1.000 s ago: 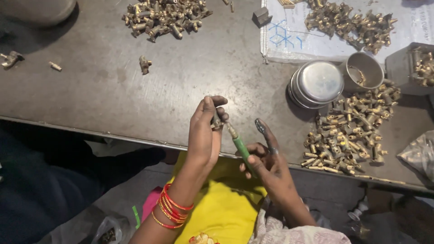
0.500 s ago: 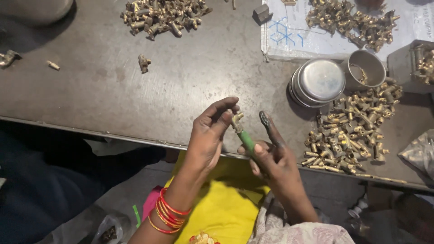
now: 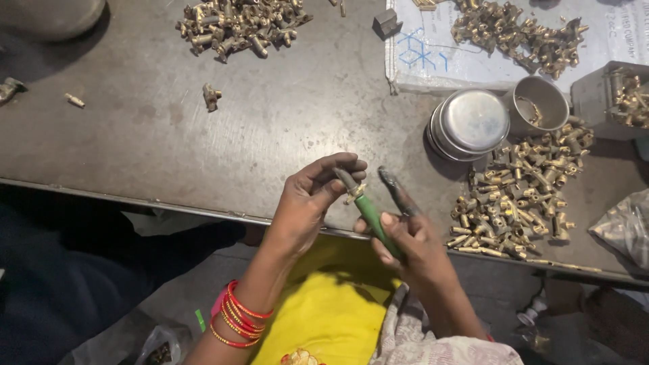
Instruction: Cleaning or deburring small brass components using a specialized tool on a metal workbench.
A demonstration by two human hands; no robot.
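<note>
My right hand (image 3: 414, 238) grips a green-handled tool (image 3: 372, 215) that points up and to the left, its index finger stretched out and smeared dark. My left hand (image 3: 312, 201) pinches a small brass fitting (image 3: 354, 192) at the tool's tip, with the fingertips closed around it. Both hands hover over the near edge of a dark metal table (image 3: 203, 149), above a yellow cloth (image 3: 331, 318) on my lap. Red and gold bangles (image 3: 238, 318) ring the left wrist.
A heap of brass fittings (image 3: 524, 192) lies right of my hands, another (image 3: 236, 23) at the far left and a third (image 3: 520, 34) on a white sack. Stacked steel bowls (image 3: 473, 122), a steel cup (image 3: 541, 103) and a grey box (image 3: 618, 98) stand at the right. One loose fitting (image 3: 211, 96) lies alone.
Both hands have lowered and shifted slightly right. The left fingers have moved from the tool's upper end down onto the fitting at its tip.
</note>
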